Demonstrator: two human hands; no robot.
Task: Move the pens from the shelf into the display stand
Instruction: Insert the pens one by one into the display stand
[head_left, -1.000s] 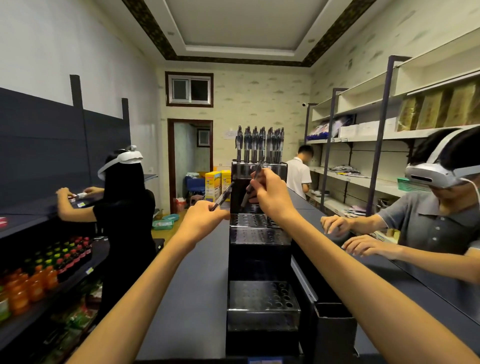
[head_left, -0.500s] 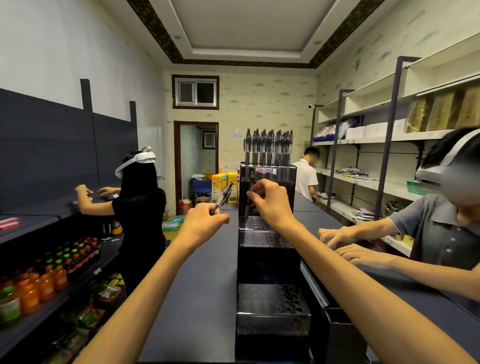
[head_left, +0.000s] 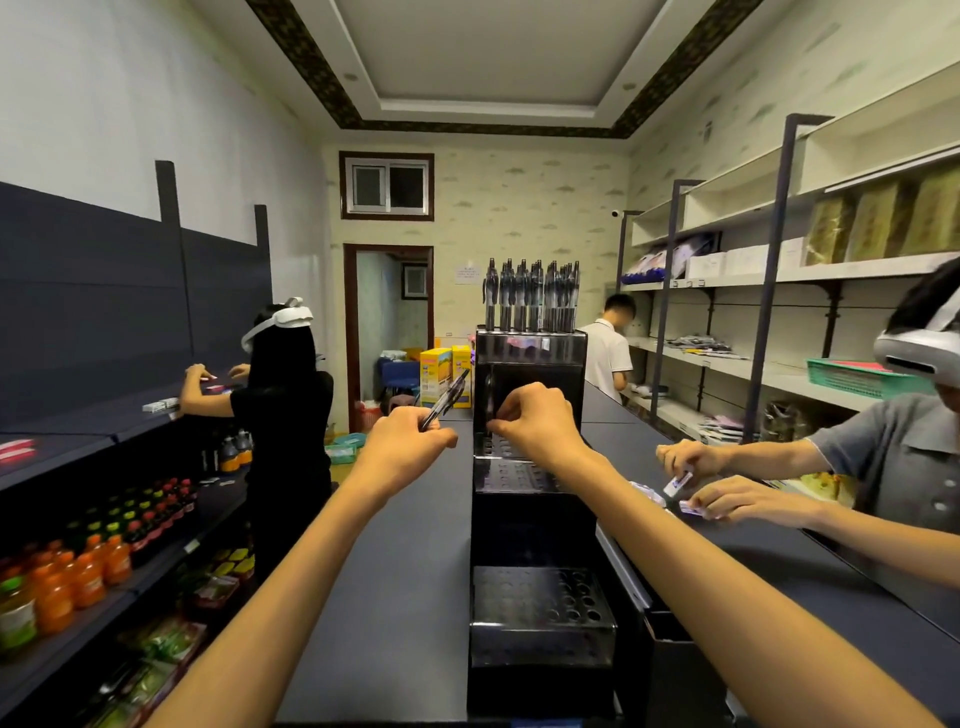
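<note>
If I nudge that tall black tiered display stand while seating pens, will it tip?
Possibly. The black tiered display stand is tall and narrow, with upright pens loading its top tier, so likely top-heavy. Its stepped base looks long, so tipping sideways seems likelier than forward.

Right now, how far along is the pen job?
Done: the stand's top tier holds a row of pens. In hand: the left hand grips one pen; the right hand works at the second tier. Left: the lower tiers' holes look empty.
</note>
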